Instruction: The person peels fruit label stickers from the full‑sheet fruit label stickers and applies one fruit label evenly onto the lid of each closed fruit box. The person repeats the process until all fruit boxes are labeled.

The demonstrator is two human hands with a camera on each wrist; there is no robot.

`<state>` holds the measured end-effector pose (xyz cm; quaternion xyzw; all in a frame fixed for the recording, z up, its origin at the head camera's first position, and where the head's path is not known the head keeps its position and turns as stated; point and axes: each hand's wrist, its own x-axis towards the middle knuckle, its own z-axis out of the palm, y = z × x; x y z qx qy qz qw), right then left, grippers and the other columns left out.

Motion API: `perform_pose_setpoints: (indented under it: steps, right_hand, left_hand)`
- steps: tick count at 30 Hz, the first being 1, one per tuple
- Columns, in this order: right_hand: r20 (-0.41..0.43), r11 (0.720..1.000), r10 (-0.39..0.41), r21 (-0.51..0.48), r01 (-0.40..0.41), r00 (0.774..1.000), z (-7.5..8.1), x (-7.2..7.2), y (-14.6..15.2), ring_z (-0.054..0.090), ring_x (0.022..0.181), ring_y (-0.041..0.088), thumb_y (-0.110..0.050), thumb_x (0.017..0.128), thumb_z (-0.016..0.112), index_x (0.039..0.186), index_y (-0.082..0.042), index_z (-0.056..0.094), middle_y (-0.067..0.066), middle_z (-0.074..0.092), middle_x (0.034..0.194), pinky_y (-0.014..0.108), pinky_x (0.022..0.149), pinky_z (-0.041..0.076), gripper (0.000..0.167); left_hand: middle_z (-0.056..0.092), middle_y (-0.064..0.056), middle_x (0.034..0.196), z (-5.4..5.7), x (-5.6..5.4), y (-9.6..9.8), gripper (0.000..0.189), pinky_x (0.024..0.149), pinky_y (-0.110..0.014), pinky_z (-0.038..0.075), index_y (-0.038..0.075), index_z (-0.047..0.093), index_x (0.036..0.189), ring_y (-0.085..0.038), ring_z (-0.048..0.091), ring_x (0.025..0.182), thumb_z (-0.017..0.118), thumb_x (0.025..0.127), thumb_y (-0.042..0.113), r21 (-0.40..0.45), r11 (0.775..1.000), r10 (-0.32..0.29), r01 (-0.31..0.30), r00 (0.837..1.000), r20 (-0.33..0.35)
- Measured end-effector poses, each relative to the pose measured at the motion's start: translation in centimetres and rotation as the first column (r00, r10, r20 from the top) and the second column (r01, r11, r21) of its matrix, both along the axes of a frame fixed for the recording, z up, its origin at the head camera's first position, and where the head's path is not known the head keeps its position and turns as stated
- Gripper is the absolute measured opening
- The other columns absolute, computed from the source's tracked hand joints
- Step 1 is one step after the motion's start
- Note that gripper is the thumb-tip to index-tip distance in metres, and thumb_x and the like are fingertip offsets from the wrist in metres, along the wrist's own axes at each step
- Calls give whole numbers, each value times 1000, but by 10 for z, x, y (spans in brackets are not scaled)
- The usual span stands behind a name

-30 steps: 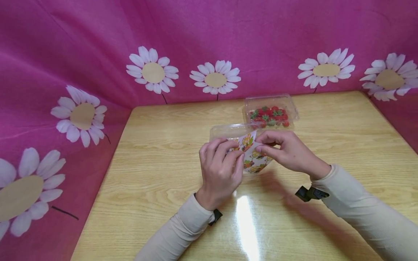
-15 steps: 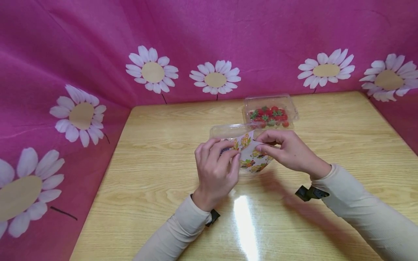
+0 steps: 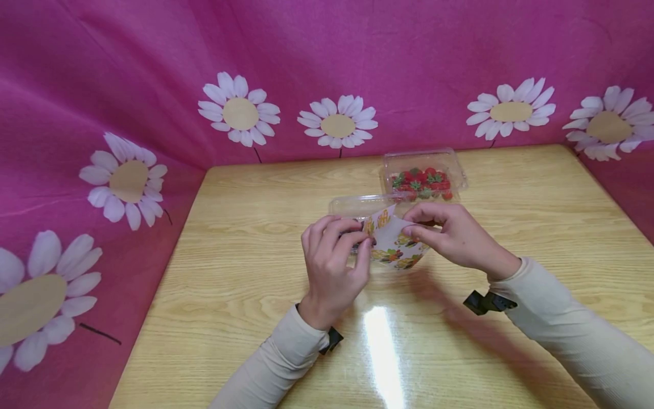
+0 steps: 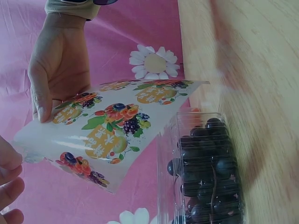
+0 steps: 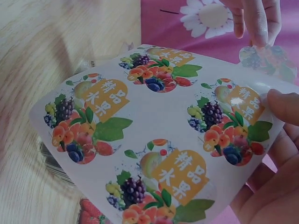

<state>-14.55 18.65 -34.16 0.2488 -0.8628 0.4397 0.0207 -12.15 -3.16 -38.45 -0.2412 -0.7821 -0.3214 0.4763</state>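
Note:
My right hand [image 3: 455,236] pinches a white sheet [image 5: 140,114] of fruit stickers between thumb and fingers, with the sheet bent in a curve. On it are several printed labels of grapes, peaches and leaves. Between the thumb and a finger of my left hand [image 3: 334,255] is one pale, translucent-backed sticker [image 5: 268,60], lifted at the sheet's edge. Just beyond the hands, partly covered by them in the head view, is a clear plastic box of dark grapes [image 4: 205,172].
Behind stands a second clear plastic box [image 3: 462,170] holding strawberries [image 3: 421,180]. Both boxes rest on a wooden table [image 3: 245,244], enclosed at the back and sides by a pink cloth [image 3: 424,68] with white daisies.
My left hand has drawn a little to the left, away from the right hand, with the sticker lifting from the sheet. More of the white sheet shows between them. The right hand barely moves.

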Motion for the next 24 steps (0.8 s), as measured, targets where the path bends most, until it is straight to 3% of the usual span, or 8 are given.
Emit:
perform_pose_setpoints:
  steps: [10, 24]
  right_hand:
    - [7, 1000, -4, 1, 4, 1000, 0, 0, 1, 65, 81, 1, -7, 93, 67, 92, -10, 72, 4, 73, 90, 22, 68, 55, 5]
    - [18, 1000, -17, -7, 17, 1000, 0, 2, 5, 64, 81, 0, -8, 92, 68, 94, -10, 71, 5, 72, 92, 22, 69, 54, 4]
  left_hand:
    - [72, -5, 97, -1, -2, -4, 3, 95, -42, 40, 8, 72, 78, -27, 58, 106, 73, 80, 9, 55, 998, -39, 35, 997, 66]
    - [72, -6, 97, -1, -5, -7, 3, 95, -41, 41, 6, 73, 79, -27, 58, 105, 74, 81, 8, 92, 995, -56, 48, 995, 83]
